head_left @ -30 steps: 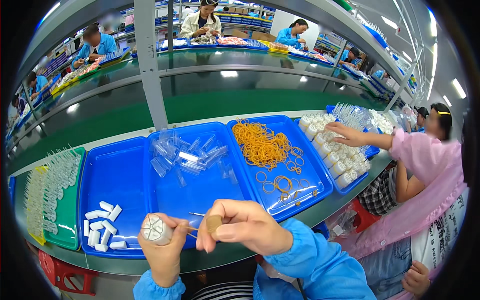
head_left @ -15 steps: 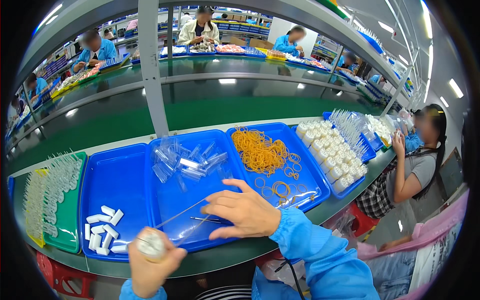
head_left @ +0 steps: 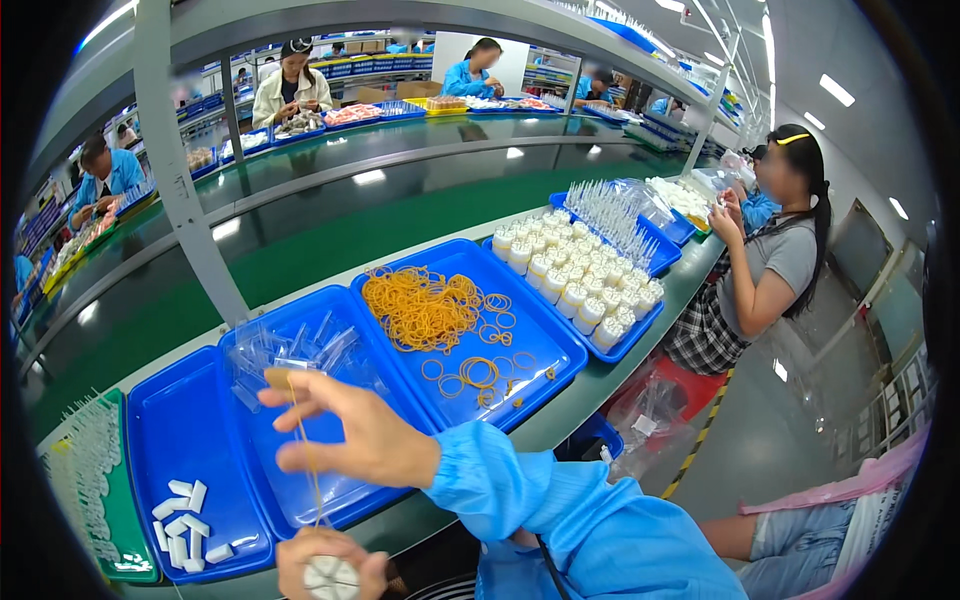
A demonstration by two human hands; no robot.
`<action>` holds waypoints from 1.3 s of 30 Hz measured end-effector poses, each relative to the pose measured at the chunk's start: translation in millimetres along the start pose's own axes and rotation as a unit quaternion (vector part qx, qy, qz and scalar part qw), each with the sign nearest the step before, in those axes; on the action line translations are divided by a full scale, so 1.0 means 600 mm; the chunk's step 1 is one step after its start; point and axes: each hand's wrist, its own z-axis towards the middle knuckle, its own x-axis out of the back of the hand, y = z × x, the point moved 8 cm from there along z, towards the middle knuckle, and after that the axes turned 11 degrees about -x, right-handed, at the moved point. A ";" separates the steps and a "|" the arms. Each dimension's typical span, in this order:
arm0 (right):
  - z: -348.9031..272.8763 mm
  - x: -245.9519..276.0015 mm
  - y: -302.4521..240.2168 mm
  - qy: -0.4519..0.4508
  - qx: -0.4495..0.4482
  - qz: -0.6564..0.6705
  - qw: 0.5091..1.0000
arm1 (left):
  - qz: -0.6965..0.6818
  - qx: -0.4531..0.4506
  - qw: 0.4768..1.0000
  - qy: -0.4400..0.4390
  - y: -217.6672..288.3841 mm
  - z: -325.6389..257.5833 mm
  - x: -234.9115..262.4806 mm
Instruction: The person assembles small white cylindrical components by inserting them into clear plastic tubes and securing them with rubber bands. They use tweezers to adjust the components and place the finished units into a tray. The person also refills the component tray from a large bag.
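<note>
- Presently, we are holding a round white bundle [head_left: 331, 578] in our left hand [head_left: 312, 544], low in the view, with the fingers wrapping its side. We are leaving its segmented face showing, probably because a grip around the side is keeping the segments together.
- We are holding our right hand [head_left: 350, 430] higher, over the tray of clear pieces [head_left: 320, 345], its fingers spread and apparently pinching nothing. A thin band [head_left: 312, 470] is running taut from those fingers down to our left hand; the spread is likely keeping it stretched. Whether its lower end is circling the bundle or only catching on the fingers, we are not managing to tell.
- We are wearing a tan cover [head_left: 278, 377] on one right fingertip, perhaps to guard the skin.
- Along the tabletop [head_left: 572, 404], we are keeping each kind apart, seemingly for quick picking: white blocks [head_left: 178, 525] are lying in the left blue tray [head_left: 180, 420], and an orange pile of loose bands [head_left: 420, 310] is filling the far part of another.
- Farther right, we are seeing banked white bundles [head_left: 570, 270] standing upright in close rows, probably to save room.
- Beyond them, a seated co-worker [head_left: 780, 240] is holding both hands raised near the chest.
</note>
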 end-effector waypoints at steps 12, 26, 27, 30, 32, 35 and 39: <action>-0.113 -0.032 -0.038 -0.004 0.168 -0.446 0.879 | 0.160 0.091 0.981 -0.061 -0.026 0.020 0.031; -0.063 -0.008 -0.012 -0.045 -0.019 0.082 0.995 | 0.218 -0.006 0.976 0.015 0.007 0.006 0.027; -0.069 -0.017 -0.026 -0.049 0.037 -0.037 0.997 | 0.187 0.074 0.978 0.054 -0.014 0.005 0.044; -0.098 -0.074 -0.047 -0.081 0.133 -0.304 0.940 | 0.295 0.125 0.947 -0.025 -0.033 0.005 0.039; -0.103 -0.094 -0.036 -0.096 0.140 -0.387 0.906 | 0.375 0.114 0.913 -0.115 -0.041 0.001 0.024; -0.096 -0.053 -0.013 -0.083 0.103 -0.427 0.894 | 0.271 0.053 0.954 -0.120 -0.026 0.005 0.025; -0.118 -0.038 -0.016 -0.064 0.139 -0.465 0.872 | -0.086 0.293 0.952 0.013 -0.074 -0.041 0.066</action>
